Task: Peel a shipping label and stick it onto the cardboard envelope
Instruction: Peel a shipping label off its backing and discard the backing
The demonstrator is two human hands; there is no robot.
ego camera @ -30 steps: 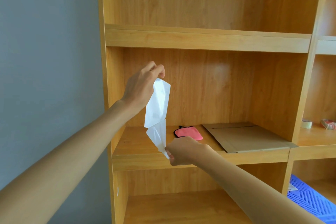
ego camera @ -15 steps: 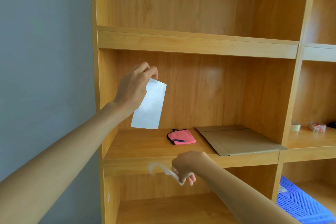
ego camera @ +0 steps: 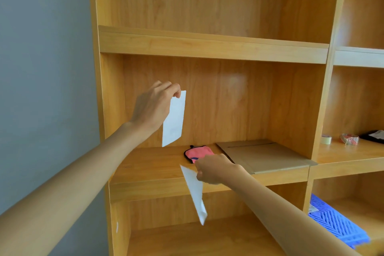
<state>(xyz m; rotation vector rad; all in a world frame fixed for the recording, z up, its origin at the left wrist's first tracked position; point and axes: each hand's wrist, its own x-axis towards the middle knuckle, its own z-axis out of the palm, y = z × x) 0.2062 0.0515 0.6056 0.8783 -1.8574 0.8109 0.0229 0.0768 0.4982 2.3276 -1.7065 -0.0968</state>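
Label hangs pinched from raised left hand.

Even, soft daylight, faint glare patch on the shelf back panel, wide-angle bowing at frame edges, motion blur on the lower white sheet

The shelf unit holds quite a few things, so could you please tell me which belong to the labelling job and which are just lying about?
In the job:
- white label, pinched by the left hand
- peeled backing strip, in the right hand
- cardboard envelope, flat on the shelf

Lying about:
- pink pouch
- tape rolls
- blue crate
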